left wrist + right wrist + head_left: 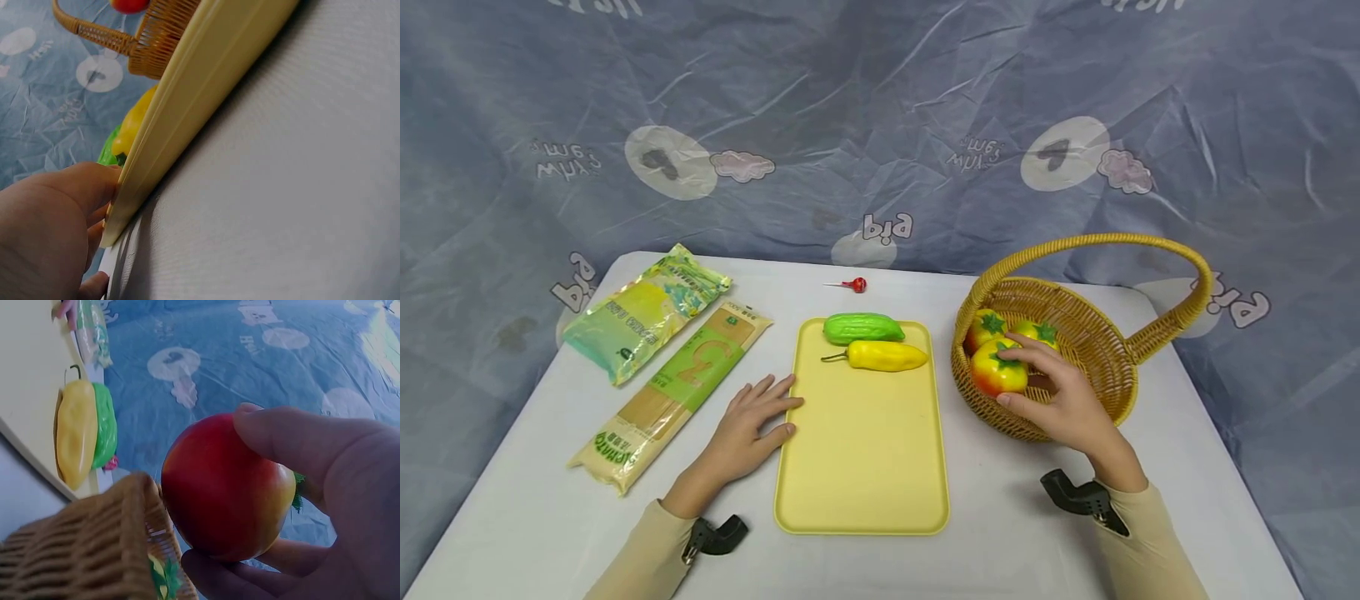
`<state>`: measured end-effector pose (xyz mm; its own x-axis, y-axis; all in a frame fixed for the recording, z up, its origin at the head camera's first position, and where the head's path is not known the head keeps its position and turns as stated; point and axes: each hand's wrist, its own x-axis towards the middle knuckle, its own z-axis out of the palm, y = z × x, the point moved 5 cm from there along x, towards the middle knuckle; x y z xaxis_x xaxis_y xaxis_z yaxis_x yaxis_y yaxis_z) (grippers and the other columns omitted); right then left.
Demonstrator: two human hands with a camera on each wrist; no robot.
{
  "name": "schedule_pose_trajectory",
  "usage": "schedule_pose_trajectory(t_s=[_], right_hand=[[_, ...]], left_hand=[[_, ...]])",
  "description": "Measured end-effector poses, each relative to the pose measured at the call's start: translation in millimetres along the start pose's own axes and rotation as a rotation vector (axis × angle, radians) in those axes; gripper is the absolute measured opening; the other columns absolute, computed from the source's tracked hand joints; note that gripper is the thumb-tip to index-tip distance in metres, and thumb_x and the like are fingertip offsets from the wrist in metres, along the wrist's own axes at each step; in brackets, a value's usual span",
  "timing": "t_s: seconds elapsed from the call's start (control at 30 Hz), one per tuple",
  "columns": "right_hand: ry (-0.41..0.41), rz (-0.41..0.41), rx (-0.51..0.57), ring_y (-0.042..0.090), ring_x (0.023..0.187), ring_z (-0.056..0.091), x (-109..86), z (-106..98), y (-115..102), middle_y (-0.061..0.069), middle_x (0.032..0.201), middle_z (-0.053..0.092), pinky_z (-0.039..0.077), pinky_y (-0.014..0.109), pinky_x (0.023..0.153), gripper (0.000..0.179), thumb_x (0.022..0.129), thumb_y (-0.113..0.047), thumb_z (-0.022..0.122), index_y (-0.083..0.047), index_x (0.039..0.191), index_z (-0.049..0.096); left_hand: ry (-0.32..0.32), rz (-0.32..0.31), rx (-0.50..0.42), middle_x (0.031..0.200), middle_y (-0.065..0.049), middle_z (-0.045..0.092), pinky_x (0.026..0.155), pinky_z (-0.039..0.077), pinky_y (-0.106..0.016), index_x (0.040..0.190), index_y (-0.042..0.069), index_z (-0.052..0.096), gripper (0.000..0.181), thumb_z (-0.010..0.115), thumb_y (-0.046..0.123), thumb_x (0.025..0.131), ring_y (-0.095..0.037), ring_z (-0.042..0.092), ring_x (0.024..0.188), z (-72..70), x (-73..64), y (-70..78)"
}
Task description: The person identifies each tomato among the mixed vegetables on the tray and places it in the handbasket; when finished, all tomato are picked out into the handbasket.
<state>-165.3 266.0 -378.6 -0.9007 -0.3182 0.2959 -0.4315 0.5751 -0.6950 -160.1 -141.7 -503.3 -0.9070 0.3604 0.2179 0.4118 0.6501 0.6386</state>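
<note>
My right hand (pixel 1063 400) holds a red-and-yellow tomato (pixel 228 487) with a green leafy top, thumb on one side and fingers on the other. It is at the left rim of the wicker basket (pixel 1097 367), and the basket's wall shows just below it in the right wrist view. Two more tomatoes (pixel 985 327) lie inside the basket, partly hidden. With fingers spread, my left hand (pixel 741 437) touches the left edge of the yellow tray (pixel 865 467). A green bitter melon (pixel 862 328) and a yellow pepper (pixel 887 356) lie side by side at the tray's far end.
A pack of noodles (pixel 673 396) and a green-and-yellow bag (pixel 643 317) lie on the left of the white table (pixel 1000 517). Beyond the tray lies a red lollipop (pixel 858 285). The basket's tall handle (pixel 1097 241) arches over its opening. Blue printed cloth (pixel 865 125) hangs behind.
</note>
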Motion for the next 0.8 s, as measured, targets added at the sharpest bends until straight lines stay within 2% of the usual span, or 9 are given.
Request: schedule_pose_trajectory(t_s=[0.37, 0.53, 0.63, 0.8], right_hand=[[0.068, 0.080, -0.004, -0.017, 0.119, 0.048, -11.8, -21, 21, 0.030, 0.148, 0.049, 0.049, 0.002, 0.086, 0.048, 0.082, 0.007, 0.078, 0.002, 0.128, 0.063], [0.071, 0.098, 0.005, -0.016, 0.117, 0.050, -14.0, -26, 28, 0.030, 0.147, 0.049, 0.049, 0.002, 0.086, 0.049, 0.082, 0.008, 0.078, 0.002, 0.127, 0.062], [0.067, 0.120, -0.004, -0.009, 0.117, 0.054, -15.5, -30, 32, 0.028, 0.149, 0.049, 0.049, 0.002, 0.085, 0.048, 0.082, 0.007, 0.078, 0.001, 0.126, 0.061], [0.051, 0.158, -0.018, -0.005, 0.117, 0.055, -17.6, -34, 36, 0.029, 0.150, 0.048, 0.048, 0.001, 0.085, 0.045, 0.083, 0.005, 0.078, 0.001, 0.124, 0.061]], left_hand=[[0.001, 0.000, 0.007, 0.158, -0.010, 0.049, 0.119, 0.018, -0.072, 0.129, 0.015, 0.070, 0.036, 0.072, 0.022, 0.094, -0.046, 0.036, 0.149, -0.3, -0.3, -0.1], [0.002, 0.001, 0.005, 0.158, -0.010, 0.049, 0.119, 0.018, -0.072, 0.129, 0.015, 0.071, 0.036, 0.072, 0.022, 0.094, -0.046, 0.036, 0.149, -1.9, -0.5, 1.2], [0.003, 0.006, 0.006, 0.157, -0.011, 0.049, 0.119, 0.018, -0.073, 0.129, 0.015, 0.070, 0.036, 0.072, 0.022, 0.094, -0.046, 0.036, 0.149, -1.9, -0.2, 1.2], [0.008, 0.014, 0.000, 0.157, -0.012, 0.050, 0.118, 0.018, -0.074, 0.129, 0.013, 0.071, 0.036, 0.072, 0.020, 0.093, -0.048, 0.037, 0.148, -1.9, -0.1, 2.2]])
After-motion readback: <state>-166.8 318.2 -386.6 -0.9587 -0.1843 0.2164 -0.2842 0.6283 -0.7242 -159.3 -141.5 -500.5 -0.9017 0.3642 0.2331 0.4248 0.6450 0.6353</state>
